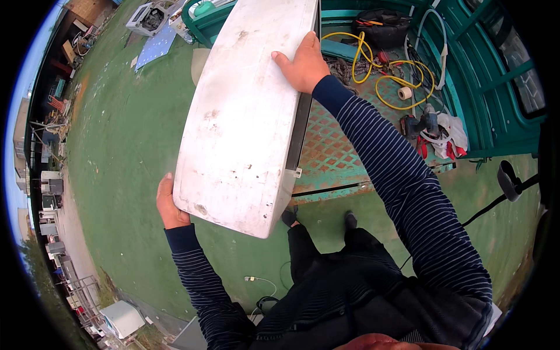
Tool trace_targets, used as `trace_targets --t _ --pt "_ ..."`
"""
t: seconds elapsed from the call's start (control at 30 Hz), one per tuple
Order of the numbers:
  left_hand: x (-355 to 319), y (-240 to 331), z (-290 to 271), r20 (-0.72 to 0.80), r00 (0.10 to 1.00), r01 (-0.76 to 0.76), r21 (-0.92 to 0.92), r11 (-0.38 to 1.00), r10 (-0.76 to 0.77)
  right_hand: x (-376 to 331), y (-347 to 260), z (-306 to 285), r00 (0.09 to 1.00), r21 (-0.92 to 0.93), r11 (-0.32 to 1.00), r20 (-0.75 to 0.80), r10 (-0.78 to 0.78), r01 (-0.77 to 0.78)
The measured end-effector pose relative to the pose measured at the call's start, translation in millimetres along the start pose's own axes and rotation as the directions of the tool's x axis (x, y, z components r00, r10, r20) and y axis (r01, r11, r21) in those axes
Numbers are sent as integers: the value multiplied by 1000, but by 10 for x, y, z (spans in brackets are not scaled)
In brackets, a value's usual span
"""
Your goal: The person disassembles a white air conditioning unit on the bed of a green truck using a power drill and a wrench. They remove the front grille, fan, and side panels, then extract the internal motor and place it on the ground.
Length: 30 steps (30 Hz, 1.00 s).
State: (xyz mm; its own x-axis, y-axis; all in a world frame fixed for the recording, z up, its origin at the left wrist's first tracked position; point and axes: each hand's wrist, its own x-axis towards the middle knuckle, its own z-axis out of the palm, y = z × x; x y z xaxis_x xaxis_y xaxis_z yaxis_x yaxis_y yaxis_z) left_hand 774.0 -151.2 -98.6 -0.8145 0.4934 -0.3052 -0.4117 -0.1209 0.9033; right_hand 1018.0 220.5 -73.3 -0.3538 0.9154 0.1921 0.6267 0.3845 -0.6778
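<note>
Both my hands are on a long white air conditioner unit (239, 128), its casing scuffed and spotted with dirt. It stands out at a slant beside the truck bed's open end and hides part of the bed. My left hand (171, 204) grips the near left corner, the thumb up along the side and the other fingers hidden beneath. My right hand (304, 65) clasps the right edge farther up, thumb across the white face and fingertips over the dark side. A small pale tab (296, 172) sticks out from the unit's near right side.
The green truck bed (329, 149) has a rusty patterned floor. On it lie a yellow hose (379, 93), a black tool bag (382, 28), a tape roll (404, 93) and a cordless drill (430, 121). A white cable (265, 280) lies on the green ground near my feet.
</note>
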Motion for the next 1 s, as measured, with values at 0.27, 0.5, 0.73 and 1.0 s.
trace_targets --t 0.27,0.5,0.73,1.0 --pt "-2487 -1269 1592 -290 931 -237 -21 971 221 300 980 -959 956 96 976 204 -213 197" --pt "-3756 -1866 2510 159 987 -24 114 993 6 -793 1782 -2624 900 141 973 374 -223 183" --pt "-3980 -1908 2817 478 871 15 199 980 -110 -2797 2157 -2819 932 498 862 -261 252 -94" --pt "-1374 -333 2800 460 805 -567 415 711 374 -3096 1611 -2312 891 636 764 -279 358 -108"
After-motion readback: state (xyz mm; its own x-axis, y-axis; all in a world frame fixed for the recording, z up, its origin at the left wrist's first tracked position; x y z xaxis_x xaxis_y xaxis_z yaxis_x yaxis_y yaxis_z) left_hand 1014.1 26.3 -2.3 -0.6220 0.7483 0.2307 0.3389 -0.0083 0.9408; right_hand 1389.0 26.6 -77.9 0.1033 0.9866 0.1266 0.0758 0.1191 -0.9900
